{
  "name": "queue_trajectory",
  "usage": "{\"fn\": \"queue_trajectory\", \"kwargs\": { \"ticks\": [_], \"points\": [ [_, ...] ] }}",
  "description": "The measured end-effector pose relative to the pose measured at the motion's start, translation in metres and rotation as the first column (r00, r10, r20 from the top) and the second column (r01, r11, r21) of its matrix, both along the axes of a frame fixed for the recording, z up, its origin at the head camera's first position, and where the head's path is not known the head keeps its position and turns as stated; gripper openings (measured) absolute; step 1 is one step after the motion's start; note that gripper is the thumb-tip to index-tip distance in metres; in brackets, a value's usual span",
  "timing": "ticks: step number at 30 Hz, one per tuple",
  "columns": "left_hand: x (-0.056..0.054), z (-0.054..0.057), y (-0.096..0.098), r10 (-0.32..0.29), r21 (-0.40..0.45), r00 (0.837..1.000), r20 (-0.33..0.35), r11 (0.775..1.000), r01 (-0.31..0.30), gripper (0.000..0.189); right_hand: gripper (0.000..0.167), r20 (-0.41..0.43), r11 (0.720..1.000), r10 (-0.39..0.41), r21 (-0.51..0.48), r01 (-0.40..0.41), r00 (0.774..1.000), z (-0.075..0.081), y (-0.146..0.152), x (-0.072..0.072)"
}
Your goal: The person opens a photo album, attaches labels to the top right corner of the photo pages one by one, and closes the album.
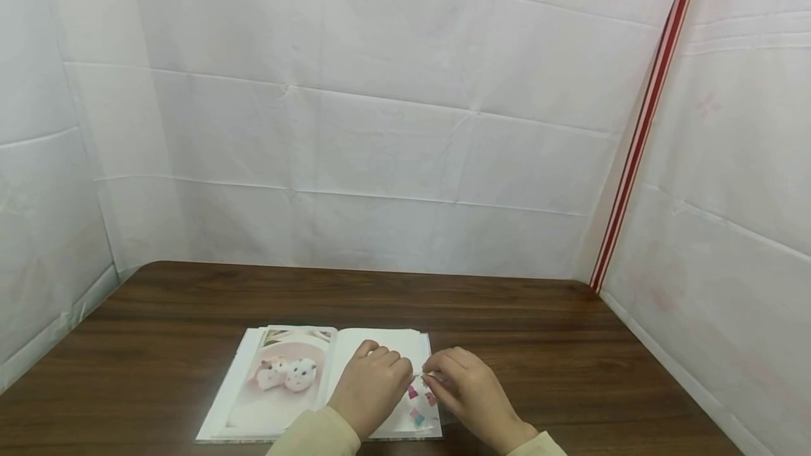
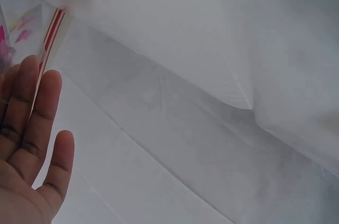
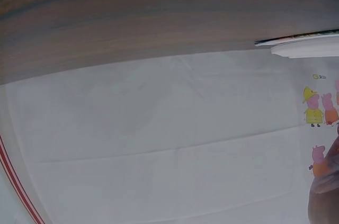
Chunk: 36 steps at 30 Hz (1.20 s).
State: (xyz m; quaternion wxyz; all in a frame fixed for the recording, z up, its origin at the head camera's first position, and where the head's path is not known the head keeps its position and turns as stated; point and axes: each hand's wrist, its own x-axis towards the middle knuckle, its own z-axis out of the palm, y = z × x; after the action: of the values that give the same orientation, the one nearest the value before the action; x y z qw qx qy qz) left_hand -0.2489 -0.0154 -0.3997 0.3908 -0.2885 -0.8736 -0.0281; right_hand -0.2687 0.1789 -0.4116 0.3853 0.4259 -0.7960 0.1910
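A clear sticker sheet (image 1: 417, 416) printed with small cartoon pigs is raised over the right page of an open album (image 1: 218, 414). My left hand (image 1: 374, 385) pinches the sheet's upper left part, knuckles up. At its upper right, my right hand (image 1: 469, 389) pinches it between thumb and fingertips. Several pig figures, one in a yellow coat, show on the sticker sheet (image 3: 313, 108) in the right wrist view, beside a fingertip. The left wrist view has the left fingers (image 2: 45, 102) in front of pink prints; the thumb is hidden there.
The album's left page holds a photo (image 1: 285, 371) of two small white animal-shaped figures on pink. It lies on a dark wooden table (image 1: 538, 343). White cloth (image 1: 380, 139) hangs behind and at both sides, with a red striped band (image 1: 652, 111) at the right corner.
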Motion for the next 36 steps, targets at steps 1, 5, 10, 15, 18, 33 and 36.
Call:
{"fn": "queue_trajectory", "kwargs": {
  "ticks": [1,5,10,15,18,33,36],
  "points": [
    [0.000,0.000,0.000,-0.001,0.002,1.000,0.006,1.000,0.001,0.010,0.020,-0.005,1.000,0.002,-0.002,-0.002,1.000,0.000,0.000,0.000],
    [0.000,0.000,0.000,-0.004,0.009,1.000,0.011,1.000,0.004,0.010,0.022,-0.026,1.000,0.007,-0.009,-0.007,1.000,0.000,-0.001,0.000],
    [0.000,0.000,0.000,-0.005,0.014,1.000,0.019,1.000,0.005,0.010,0.021,-0.033,1.000,-0.001,-0.015,0.000,0.999,0.000,0.000,0.000],
    [0.000,0.000,0.001,0.004,0.027,1.000,0.012,1.000,-0.004,0.018,0.021,-0.019,1.000,-0.020,-0.018,0.019,1.000,-0.002,0.003,-0.002],
    [-0.001,-0.002,0.002,0.013,0.040,1.000,-0.003,0.999,-0.013,0.028,0.021,-0.005,0.999,-0.035,-0.020,0.035,0.999,-0.004,0.006,-0.005],
    [0.009,-0.008,0.007,0.054,-0.188,0.988,0.147,0.982,-0.025,0.046,0.014,0.259,0.946,-0.319,0.139,0.291,0.912,-0.014,0.013,-0.008],
    [0.011,-0.010,0.010,0.069,-0.248,0.975,0.209,0.969,-0.016,0.052,0.013,0.329,0.927,-0.371,0.187,0.325,0.869,-0.014,0.012,-0.007]
  ]
}}
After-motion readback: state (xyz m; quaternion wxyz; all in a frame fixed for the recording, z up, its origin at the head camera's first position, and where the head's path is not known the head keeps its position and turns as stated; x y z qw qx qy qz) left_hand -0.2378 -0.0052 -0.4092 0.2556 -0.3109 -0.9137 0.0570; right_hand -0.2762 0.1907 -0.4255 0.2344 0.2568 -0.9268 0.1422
